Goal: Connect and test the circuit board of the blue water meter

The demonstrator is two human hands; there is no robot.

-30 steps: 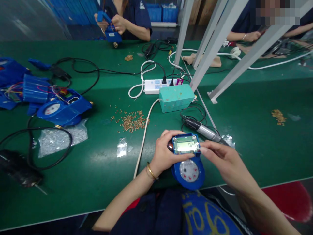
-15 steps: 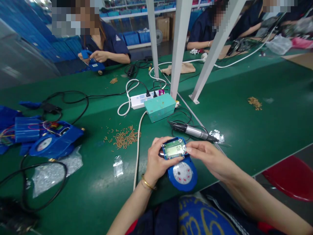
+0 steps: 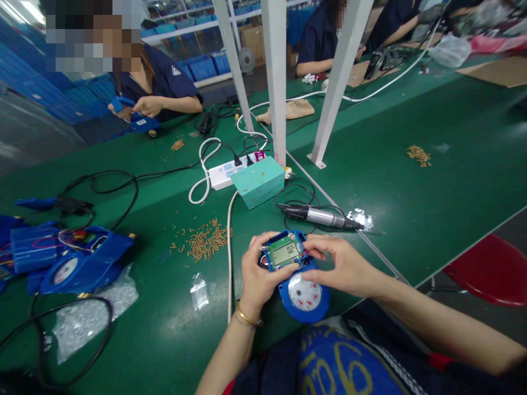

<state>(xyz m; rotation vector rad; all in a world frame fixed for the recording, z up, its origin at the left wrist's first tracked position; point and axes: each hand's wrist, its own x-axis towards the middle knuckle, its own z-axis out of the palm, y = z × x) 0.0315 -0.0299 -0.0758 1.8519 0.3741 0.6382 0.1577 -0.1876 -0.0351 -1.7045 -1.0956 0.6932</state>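
Note:
A blue water meter (image 3: pixel 303 292) with a round white dial rests at the near edge of the green table (image 3: pixel 411 186). Its green LCD module (image 3: pixel 284 252) sits on top and reads "02". My left hand (image 3: pixel 257 274) wraps around the meter's left side with the thumb pressed under the display. On the right, my right hand (image 3: pixel 343 266) pinches the module's right edge with its fingertips. A silver and black electric screwdriver (image 3: pixel 323 217) lies just beyond my hands.
A teal power box (image 3: pixel 259 182) and white power strip (image 3: pixel 226 171) stand mid-table, with small brass screws (image 3: pixel 206 240) scattered left. Opened blue meters (image 3: pixel 78 260), cables and plastic bags lie at far left. White frame posts (image 3: pixel 278 77) rise behind. Other people work across the table.
My head has tilted up and turned, showing more of the room. The meter and both hands shifted slightly left in view; my right fingers curled closer onto the display module.

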